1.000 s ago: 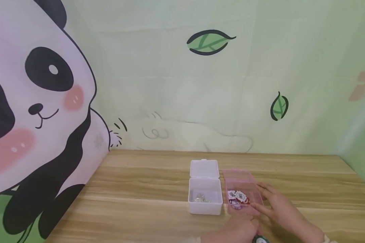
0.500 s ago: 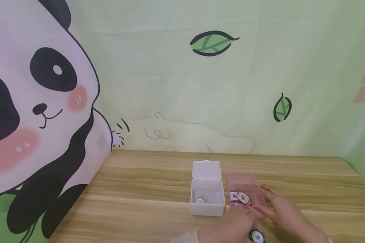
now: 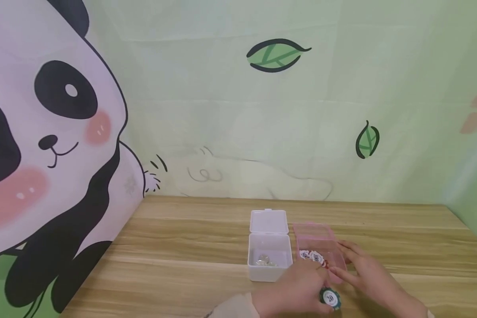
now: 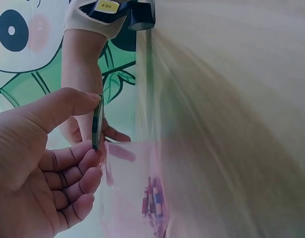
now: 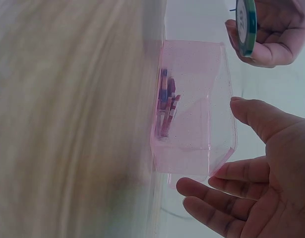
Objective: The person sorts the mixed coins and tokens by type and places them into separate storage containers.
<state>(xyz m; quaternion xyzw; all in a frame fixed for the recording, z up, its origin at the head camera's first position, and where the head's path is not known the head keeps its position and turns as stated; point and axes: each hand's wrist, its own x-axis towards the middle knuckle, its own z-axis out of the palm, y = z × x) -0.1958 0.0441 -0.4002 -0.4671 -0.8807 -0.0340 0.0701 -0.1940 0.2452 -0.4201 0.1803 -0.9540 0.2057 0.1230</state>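
Observation:
My left hand pinches a green poker chip marked 20 between thumb and fingers, just in front of the pink box. In the left wrist view the chip stands on edge between thumb and fingertips. The clear pink box has its lid open to the back and holds several poker chips; my left hand partly hides them. My right hand touches the box's right side with relaxed fingers, the thumb near its front right corner. In the right wrist view the thumb and fingertips lie at the pink box's edge.
A white box with its lid flipped back stands left of the pink one, with a few small clear pieces inside. Wood-grain tabletop surrounds both boxes. Behind the table hangs a green cloth printed with a panda and leaves.
My left hand has shifted a little left and up with the green chip, which shows more fully now and turns its face to the head camera. My right hand stays at the pink box.

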